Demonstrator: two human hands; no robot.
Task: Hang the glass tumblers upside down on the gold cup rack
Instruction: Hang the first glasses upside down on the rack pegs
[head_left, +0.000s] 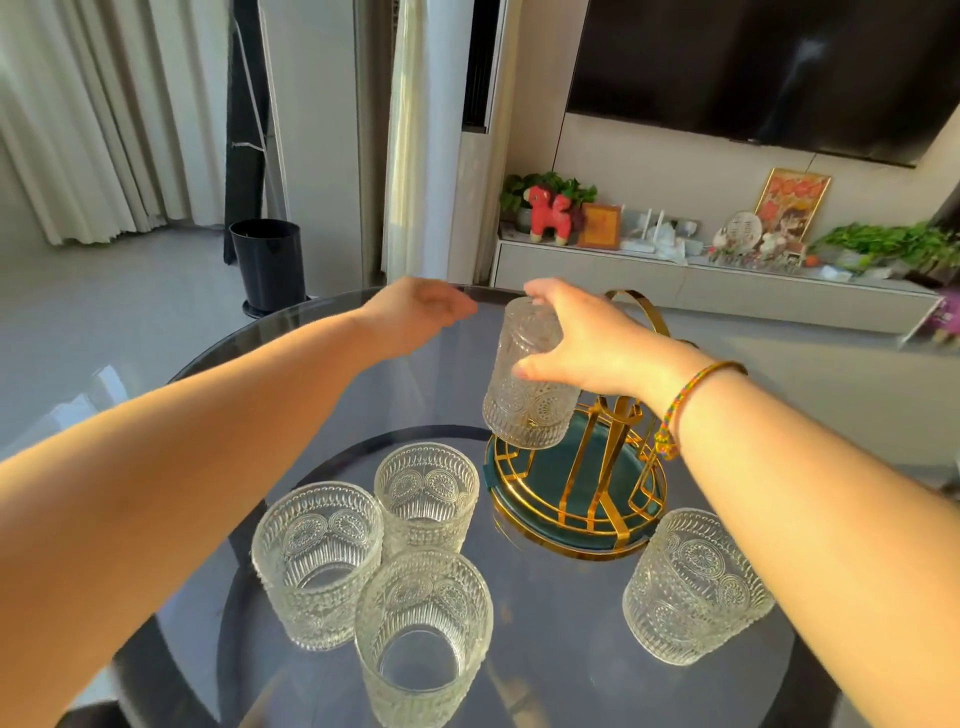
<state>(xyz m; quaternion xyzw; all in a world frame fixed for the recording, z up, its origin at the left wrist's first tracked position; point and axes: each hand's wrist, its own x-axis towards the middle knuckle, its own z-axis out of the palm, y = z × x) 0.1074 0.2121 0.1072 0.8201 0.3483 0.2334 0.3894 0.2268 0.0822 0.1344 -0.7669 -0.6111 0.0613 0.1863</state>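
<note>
My right hand (582, 338) grips an embossed glass tumbler (524, 395) by its base, mouth down and slightly tilted, at the left side of the gold cup rack (587, 499). The rack has a round teal tray, gold prongs and a ring handle at the top. Whether the glass sits on a prong I cannot tell. My left hand (415, 312) hovers left of the glass, fingers loosely curled, holding nothing. Several more tumblers stand upright on the table: three grouped at the front left (317, 561), (426, 493), (423, 634) and one at the front right (696, 582).
The round dark glass table (545, 649) has its far edge just behind my hands. Beyond it are a black bin (267, 262) on the floor, a white curtain, and a low TV shelf (675, 280) with plants and ornaments.
</note>
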